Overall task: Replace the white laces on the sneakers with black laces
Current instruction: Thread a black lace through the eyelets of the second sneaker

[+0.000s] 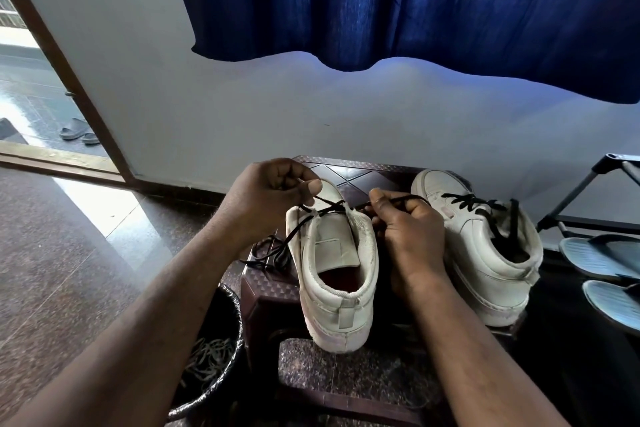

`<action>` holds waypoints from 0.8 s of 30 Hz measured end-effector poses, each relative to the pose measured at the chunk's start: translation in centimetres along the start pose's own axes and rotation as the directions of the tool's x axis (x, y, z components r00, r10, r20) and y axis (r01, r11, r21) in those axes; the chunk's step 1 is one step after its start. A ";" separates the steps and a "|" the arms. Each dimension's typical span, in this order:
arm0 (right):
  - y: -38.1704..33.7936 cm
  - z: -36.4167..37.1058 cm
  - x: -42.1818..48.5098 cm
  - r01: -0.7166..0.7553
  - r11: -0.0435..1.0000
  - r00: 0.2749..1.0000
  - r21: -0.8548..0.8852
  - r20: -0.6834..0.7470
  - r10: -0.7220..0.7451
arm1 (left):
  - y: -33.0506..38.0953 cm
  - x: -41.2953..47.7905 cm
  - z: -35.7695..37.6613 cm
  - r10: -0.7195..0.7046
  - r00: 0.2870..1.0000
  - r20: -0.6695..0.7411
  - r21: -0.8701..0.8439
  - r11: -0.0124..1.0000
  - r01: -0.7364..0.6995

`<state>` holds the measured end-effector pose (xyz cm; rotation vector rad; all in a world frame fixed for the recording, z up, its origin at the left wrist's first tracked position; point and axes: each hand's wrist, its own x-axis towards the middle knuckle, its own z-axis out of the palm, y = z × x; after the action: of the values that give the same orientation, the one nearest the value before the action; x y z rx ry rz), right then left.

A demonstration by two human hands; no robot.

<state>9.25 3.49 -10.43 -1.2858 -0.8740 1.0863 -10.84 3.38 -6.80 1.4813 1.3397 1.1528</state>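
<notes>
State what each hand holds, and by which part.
Both hold the black lace on the near sneaker. The left hand pinches one strand just above the shoe's front; the right hand pinches the other strand beside its right edge.

Your left hand [273, 191] hides part of the toe of the near sneaker [337, 288], and the end of the black lace [329, 210] vanishes inside that fist. Your left forearm covers part of the bin [228, 315]; the slippers [602, 256] run off the right edge.
</notes>
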 end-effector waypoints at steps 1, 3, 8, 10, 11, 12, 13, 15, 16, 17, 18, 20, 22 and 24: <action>0.1 -0.1 0.2 -0.004 1.000 1.000 0.014 -0.011 0.004 | 0.0 0.0 0.0 -0.004 1.000 -0.004 0.006 1.000 0.004; 0.2 0.0 0.2 -0.022 0.999 1.000 0.039 -0.014 0.022 | -0.1 0.0 0.0 -0.004 1.000 0.000 -0.008 1.000 0.004; 0.2 0.0 0.2 -0.048 0.997 0.996 0.058 -0.067 0.052 | 0.2 -0.1 -0.1 -0.053 0.996 0.076 -0.104 0.993 0.061; 0.0 -0.2 0.4 -0.039 0.996 0.993 0.082 -0.109 0.048 | 0.0 -0.2 -0.4 -0.069 0.992 0.109 -0.068 0.995 0.077; 0.0 -0.2 0.5 -0.033 0.995 0.991 0.090 -0.126 0.044 | -0.3 -0.2 -0.6 -0.071 0.992 0.107 -0.037 0.996 0.076; 0.0 -0.2 0.6 -0.031 0.995 0.990 0.097 -0.135 0.044 | -0.4 -0.1 -0.7 -0.073 0.992 0.099 -0.014 0.997 0.075; 0.0 -0.2 0.6 -0.034 0.994 0.990 0.101 -0.134 0.047 | -0.4 -0.1 -0.7 -0.075 0.993 0.091 -0.016 0.997 0.077; 0.0 -0.1 0.3 -0.054 0.993 0.993 0.100 -0.099 0.064 | 0.0 -0.1 -0.5 -0.082 0.992 0.094 -0.087 0.992 0.090; -0.1 0.0 0.0 -0.058 0.994 0.996 0.092 -0.058 0.064 | 0.2 -0.1 -0.3 -0.090 0.991 0.101 -0.131 0.986 0.103; -0.2 0.1 -0.3 -0.054 0.996 0.998 0.069 -0.009 0.055 | 0.3 -0.1 -0.1 -0.096 0.990 0.107 -0.159 0.981 0.112; -0.4 0.1 -0.7 -0.038 0.999 0.999 0.033 0.040 0.036 | 0.4 0.0 0.1 -0.093 0.990 0.109 -0.164 0.980 0.110; -0.5 0.2 -1.2 -0.009 1.000 0.992 -0.022 0.127 0.012 | 0.2 0.1 0.2 -0.077 0.992 0.105 -0.147 0.985 0.092; -0.4 0.2 -1.1 0.024 0.998 0.993 -0.053 0.114 -0.018 | -0.1 0.1 0.1 -0.074 0.992 0.100 -0.139 0.986 0.088; -0.2 -0.1 -0.4 0.043 0.998 0.999 -0.046 0.013 -0.043 | -0.3 0.0 0.0 -0.073 0.992 0.099 -0.127 0.988 0.085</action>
<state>9.23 3.10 -10.24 -1.2945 -0.9371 1.0467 -10.88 3.44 -7.08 1.3597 1.2244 1.0857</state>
